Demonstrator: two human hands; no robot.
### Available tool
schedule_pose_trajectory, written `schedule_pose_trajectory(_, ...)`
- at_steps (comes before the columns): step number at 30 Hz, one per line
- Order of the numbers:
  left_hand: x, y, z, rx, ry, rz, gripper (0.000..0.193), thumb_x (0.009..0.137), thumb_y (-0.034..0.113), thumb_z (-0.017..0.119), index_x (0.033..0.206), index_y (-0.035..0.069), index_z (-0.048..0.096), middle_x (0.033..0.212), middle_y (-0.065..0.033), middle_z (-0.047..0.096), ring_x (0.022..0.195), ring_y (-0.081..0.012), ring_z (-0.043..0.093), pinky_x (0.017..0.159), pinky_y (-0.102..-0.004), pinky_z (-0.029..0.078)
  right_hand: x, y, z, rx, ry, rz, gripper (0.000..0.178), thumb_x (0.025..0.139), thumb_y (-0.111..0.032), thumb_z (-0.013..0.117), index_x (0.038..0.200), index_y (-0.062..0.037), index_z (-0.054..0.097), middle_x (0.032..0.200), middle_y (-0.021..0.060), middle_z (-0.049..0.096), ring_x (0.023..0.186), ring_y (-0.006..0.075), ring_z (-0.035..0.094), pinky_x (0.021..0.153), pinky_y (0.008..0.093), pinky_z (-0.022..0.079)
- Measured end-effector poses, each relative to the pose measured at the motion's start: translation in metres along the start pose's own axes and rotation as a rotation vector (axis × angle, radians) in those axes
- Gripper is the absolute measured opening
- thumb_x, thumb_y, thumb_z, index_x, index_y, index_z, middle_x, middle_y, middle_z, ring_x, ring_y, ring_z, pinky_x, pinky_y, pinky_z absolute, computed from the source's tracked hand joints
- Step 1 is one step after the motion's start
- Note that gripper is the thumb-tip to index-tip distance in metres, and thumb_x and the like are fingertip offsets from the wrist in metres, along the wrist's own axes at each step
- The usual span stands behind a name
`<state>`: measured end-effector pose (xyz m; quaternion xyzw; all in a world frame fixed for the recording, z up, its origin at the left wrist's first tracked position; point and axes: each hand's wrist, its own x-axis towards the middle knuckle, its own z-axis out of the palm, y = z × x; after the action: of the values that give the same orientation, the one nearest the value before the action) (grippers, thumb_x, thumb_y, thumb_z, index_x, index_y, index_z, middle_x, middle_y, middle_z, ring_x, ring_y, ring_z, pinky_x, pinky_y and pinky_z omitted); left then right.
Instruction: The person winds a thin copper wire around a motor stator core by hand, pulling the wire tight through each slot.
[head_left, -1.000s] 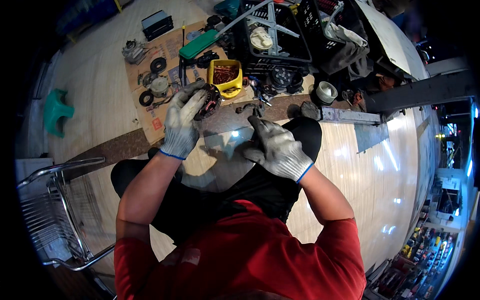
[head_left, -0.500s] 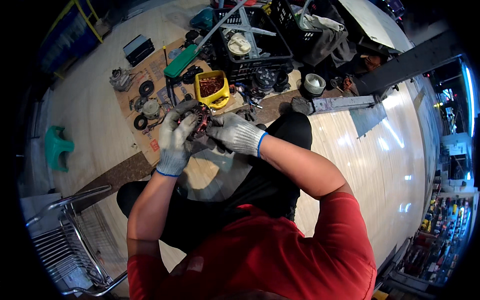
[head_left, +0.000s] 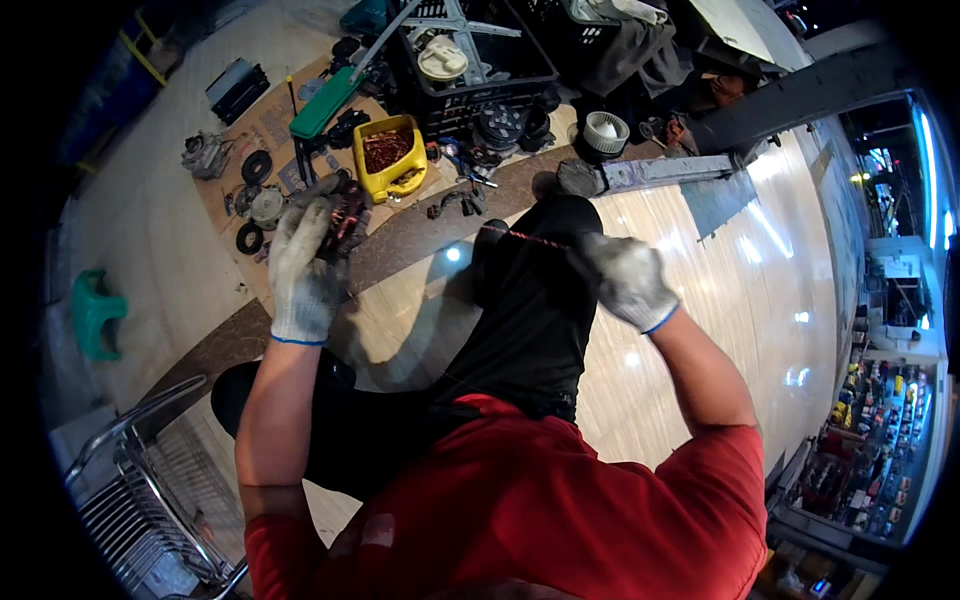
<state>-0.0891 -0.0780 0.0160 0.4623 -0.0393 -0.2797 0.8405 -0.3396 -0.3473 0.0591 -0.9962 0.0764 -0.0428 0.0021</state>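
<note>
Tub (head_left: 372,186) in yellow sits just beside the wound ring (head_left: 348,215) left hand (head_left: 302,255) holds; right hand (head_left: 632,280) grips reddish strand (head_left: 538,240)

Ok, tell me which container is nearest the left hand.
The yellow tub of copper-coloured wire, nearest the left hand; the black crates are farther off.

The pale, glossy floor (head_left: 690,290) here carries a flattened brown cardboard sheet (head_left: 268,118) and, well apart, a green stool (head_left: 98,312).

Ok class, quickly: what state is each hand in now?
Left hand: closed, holding a copper-wound stator.
Right hand: blurred, apparently closed on a copper wire.
</note>
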Motion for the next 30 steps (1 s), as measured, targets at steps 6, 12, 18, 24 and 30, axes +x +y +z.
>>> schedule_pose_trajectory(6,0.004,-0.006,-0.005,-0.119,-0.073,0.034,0.039,0.096,0.013,0.057,0.129,-0.006,0.048,0.122,-0.0218,0.059,0.108,-0.0305,0.064,0.093,-0.0426,0.056,-0.086,0.120,0.011,-0.166,0.063,0.282,0.024,0.096,-0.034,0.056,0.113,-0.0207,0.068,0.080,0.0102,0.070,0.066,0.0293,0.068,0.054,0.0427,0.050)
schedule_pose_trajectory(12,0.010,-0.010,-0.014,-0.144,-0.129,-0.026,0.039,0.096,0.019,0.059,0.130,0.002,0.051,0.124,-0.0148,0.061,0.112,-0.0239,0.062,0.095,-0.0369,0.054,-0.194,0.206,0.042,-0.171,-0.121,0.670,0.034,0.097,-0.044,0.051,0.111,-0.0191,0.069,0.102,0.0114,0.071,0.090,0.0319,0.069,0.074,0.0435,0.055)
schedule_pose_trajectory(18,0.018,-0.007,-0.045,-0.197,-0.096,-0.049,0.046,0.099,0.022,0.053,0.137,-0.004,0.048,0.137,-0.0191,0.053,0.128,-0.0310,0.050,0.114,-0.0445,0.035,-0.239,0.229,0.063,-0.103,-0.217,0.860,0.040,0.097,-0.046,0.046,0.121,-0.0193,0.065,0.116,0.0130,0.068,0.108,0.0332,0.063,0.090,0.0441,0.050)
schedule_pose_trajectory(24,0.015,-0.014,-0.036,-0.137,-0.152,-0.048,0.046,0.100,0.024,0.053,0.137,-0.002,0.048,0.137,-0.0177,0.053,0.125,-0.0280,0.052,0.108,-0.0409,0.042,-0.276,0.240,0.100,-0.028,-0.355,0.953,0.046,0.099,-0.050,0.040,0.121,-0.0183,0.065,0.122,0.0147,0.065,0.115,0.0349,0.059,0.096,0.0454,0.047)
schedule_pose_trajectory(30,0.035,-0.008,-0.070,-0.194,-0.165,-0.029,0.046,0.100,0.023,0.053,0.136,-0.005,0.048,0.134,-0.0193,0.055,0.124,-0.0290,0.053,0.107,-0.0412,0.042,-0.303,0.263,0.120,-0.008,-0.490,1.232,0.049,0.097,-0.052,0.041,0.118,-0.0145,0.065,0.121,0.0194,0.063,0.113,0.0388,0.060,0.093,0.0485,0.047)
